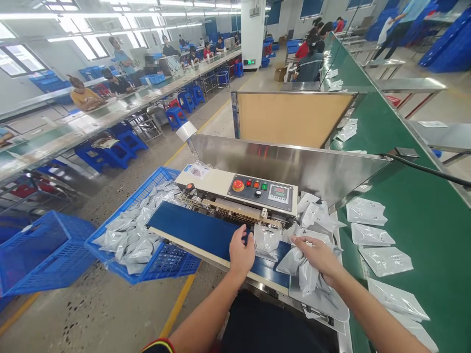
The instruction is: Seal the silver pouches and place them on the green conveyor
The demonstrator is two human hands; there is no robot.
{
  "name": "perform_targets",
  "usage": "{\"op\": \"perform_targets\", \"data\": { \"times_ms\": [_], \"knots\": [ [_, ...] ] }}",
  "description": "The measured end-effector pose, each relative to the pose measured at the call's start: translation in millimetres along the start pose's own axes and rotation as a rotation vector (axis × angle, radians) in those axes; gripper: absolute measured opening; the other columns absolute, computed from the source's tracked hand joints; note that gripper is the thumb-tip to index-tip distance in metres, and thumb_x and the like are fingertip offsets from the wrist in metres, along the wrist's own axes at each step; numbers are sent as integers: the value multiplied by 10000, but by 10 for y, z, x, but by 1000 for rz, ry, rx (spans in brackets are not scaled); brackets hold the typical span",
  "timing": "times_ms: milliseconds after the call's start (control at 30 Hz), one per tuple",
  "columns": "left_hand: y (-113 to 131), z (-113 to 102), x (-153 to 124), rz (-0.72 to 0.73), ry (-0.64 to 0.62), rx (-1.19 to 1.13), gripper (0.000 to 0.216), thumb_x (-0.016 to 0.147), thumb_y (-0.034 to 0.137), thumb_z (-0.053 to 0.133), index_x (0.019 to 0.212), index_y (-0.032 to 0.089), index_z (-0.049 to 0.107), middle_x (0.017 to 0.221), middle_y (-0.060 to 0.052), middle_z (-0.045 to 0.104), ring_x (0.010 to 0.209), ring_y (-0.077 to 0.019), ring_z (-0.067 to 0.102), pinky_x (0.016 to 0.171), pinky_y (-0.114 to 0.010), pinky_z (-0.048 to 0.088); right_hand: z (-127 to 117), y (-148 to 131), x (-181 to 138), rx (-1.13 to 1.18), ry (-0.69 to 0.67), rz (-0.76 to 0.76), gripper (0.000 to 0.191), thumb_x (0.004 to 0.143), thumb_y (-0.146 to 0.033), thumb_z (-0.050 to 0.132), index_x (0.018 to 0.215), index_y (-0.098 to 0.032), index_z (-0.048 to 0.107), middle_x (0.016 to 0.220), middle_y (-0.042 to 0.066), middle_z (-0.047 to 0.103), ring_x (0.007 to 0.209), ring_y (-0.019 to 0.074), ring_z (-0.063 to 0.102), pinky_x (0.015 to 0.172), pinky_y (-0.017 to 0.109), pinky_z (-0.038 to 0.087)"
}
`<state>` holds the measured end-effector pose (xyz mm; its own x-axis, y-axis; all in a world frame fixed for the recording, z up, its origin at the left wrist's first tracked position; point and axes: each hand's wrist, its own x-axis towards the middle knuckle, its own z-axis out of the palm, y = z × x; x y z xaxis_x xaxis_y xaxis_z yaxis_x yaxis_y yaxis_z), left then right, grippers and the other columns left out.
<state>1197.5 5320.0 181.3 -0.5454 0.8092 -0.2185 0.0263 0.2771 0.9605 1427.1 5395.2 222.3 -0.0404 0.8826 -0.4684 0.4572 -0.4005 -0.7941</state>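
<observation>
A band sealing machine point(221, 191) with a control panel stands in front of me, its blue conveyor belt point(195, 230) running along the near side. One silver pouch point(267, 240) is on the belt, its top edge at the sealing slot. Just left of that pouch is my left hand point(242, 251), fingers curved and apart, holding nothing. My right hand point(317, 256) has its thumb and fingertips pinched at the edge of a pouch point(293, 231) at the machine's right end. Beneath and around it lies a heap of silver pouches point(309, 277); the palm side is hidden.
At left, a blue crate point(91, 245) holds many filled pouches point(136, 230), beside another blue crate point(44, 250). A green conveyor point(405, 211) carrying flat pouches point(386, 260) runs along the right. A metal guard point(257, 157) rises behind the machine. People sit at distant benches.
</observation>
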Motion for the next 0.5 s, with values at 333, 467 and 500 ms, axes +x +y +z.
{"op": "perform_targets", "data": {
  "times_ms": [333,467,500],
  "knots": [
    [-18,579,-446,-4,-379,-307,607,977,711,666,1070,128,805,871,-83,767,767,-188,652,755,-300,534,-107,88,-248,164,-48,49,688,645,-666,944,1158,-221,839,1137,101,836,1055,313,758,876,366,599],
    [18,675,-377,-41,-397,-361,640,890,748,740,965,120,837,801,-77,759,709,-176,621,685,-281,498,-184,215,-285,172,-11,0,578,701,-728,864,923,-195,830,943,90,820,803,252,715,705,337,561],
    [36,698,-366,-34,-397,-342,622,886,733,747,896,119,841,779,-75,755,691,-172,608,667,-278,486,-196,224,-287,160,8,-6,582,695,-723,862,939,-195,831,916,79,812,741,232,688,665,329,540]
  ]
}}
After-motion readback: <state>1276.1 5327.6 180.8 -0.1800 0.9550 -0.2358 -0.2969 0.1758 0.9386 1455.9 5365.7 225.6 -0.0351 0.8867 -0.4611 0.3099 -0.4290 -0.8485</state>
